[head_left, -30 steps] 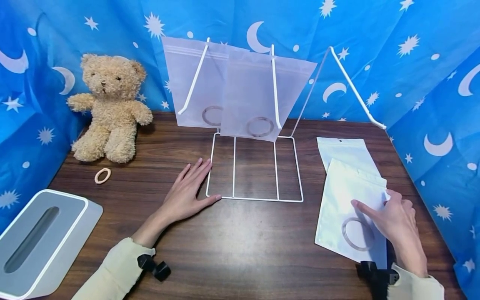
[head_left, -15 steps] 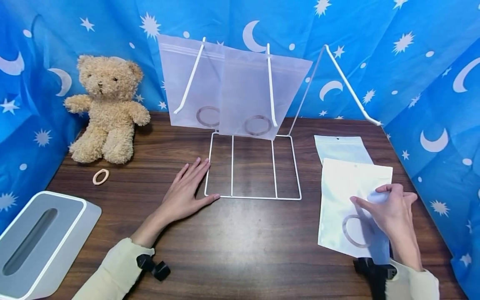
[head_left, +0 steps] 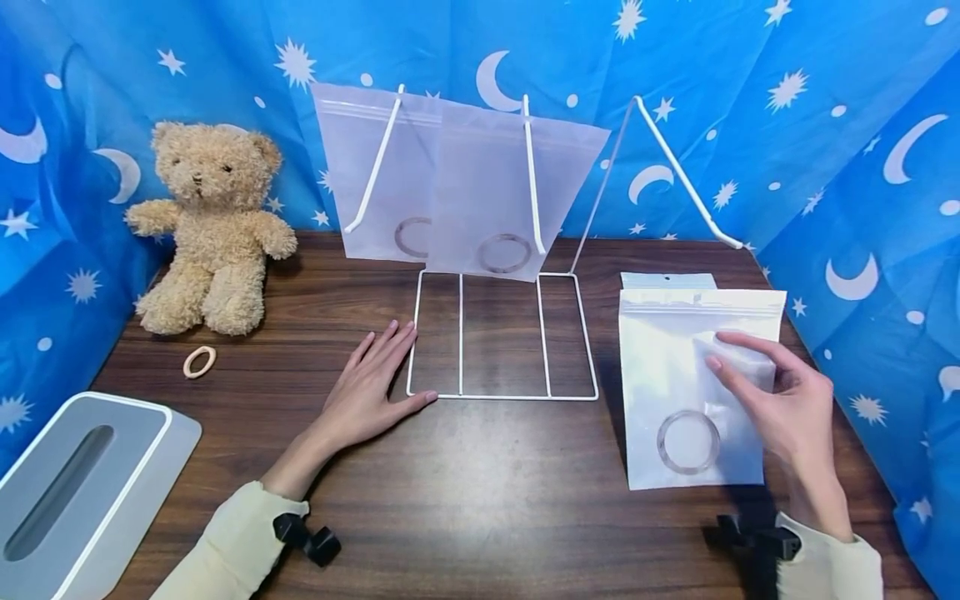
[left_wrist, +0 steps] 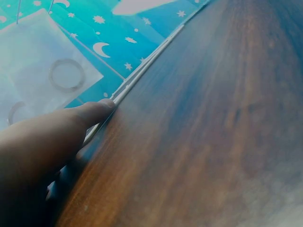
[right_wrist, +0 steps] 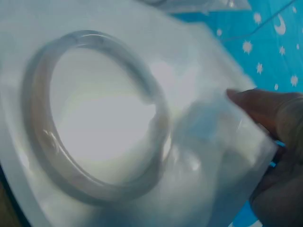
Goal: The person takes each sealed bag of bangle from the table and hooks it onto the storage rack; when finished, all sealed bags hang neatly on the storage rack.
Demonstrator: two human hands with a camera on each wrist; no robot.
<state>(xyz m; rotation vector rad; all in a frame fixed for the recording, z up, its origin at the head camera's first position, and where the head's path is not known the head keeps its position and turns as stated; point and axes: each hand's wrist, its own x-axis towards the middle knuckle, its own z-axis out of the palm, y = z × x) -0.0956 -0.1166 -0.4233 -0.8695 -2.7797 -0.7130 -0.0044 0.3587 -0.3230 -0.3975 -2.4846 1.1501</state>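
My right hand (head_left: 791,408) pinches the right side of a white zip bag (head_left: 648,367) between thumb and fingers. The bag is raised off the table, with a translucent ring (right_wrist: 40,127) showing in its lower part. Behind it, most of another white bag (head_left: 667,281) is hidden. My left hand (head_left: 367,387) rests flat at the left front corner of a white wire rack (head_left: 517,397), fingers straight, thumb on the front wire (left_wrist: 142,66). Two frosted zip bags hang on the rack, a left one (head_left: 367,167) and a middle one (head_left: 487,183), each with a ring inside.
The rack's right arm (head_left: 686,175) carries no bag. A teddy bear (head_left: 213,225) sits at the back left, with a small wooden ring (head_left: 199,362) in front of it. A grey-and-white tissue box (head_left: 142,483) stands front left. Blue star-patterned cloth (head_left: 750,50) encloses the table.
The right hand has lifted the bag off the table and tilted it up, its zip edge now higher and covering more of the bag behind. The left hand has stayed at the rack.
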